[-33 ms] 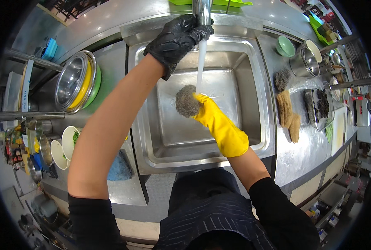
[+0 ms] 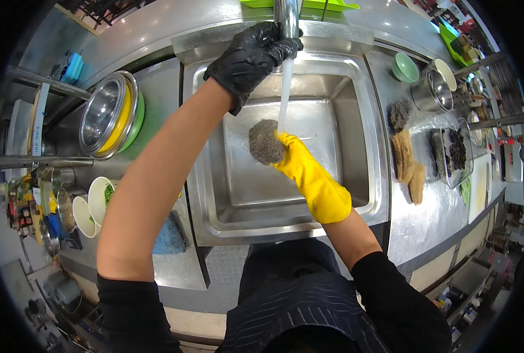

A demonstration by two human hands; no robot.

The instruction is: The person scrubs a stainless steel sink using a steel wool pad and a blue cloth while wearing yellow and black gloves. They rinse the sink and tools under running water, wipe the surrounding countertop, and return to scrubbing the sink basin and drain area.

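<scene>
My left hand (image 2: 253,56), in a black glove, is wrapped round the metal faucet (image 2: 286,17) at the far side of the sink. A stream of water (image 2: 285,94) falls from the spout. Below it, over the steel sink basin (image 2: 309,176), my right hand (image 2: 306,170) in a long yellow rubber glove grips a round steel wool scrubber (image 2: 266,142). The stream comes down at the glove's fingers, beside the scrubber's right edge. The fingertips on the scrubber are partly hidden.
Right counter: another steel wool scrubber (image 2: 400,113), brown loofah-like pads (image 2: 402,156), a green bowl (image 2: 404,67), a metal pot (image 2: 431,91) and a clear tray of dark pieces (image 2: 453,150). Left counter: nested bowls (image 2: 106,115), white bowls with greens (image 2: 85,216) and a blue cloth (image 2: 169,235).
</scene>
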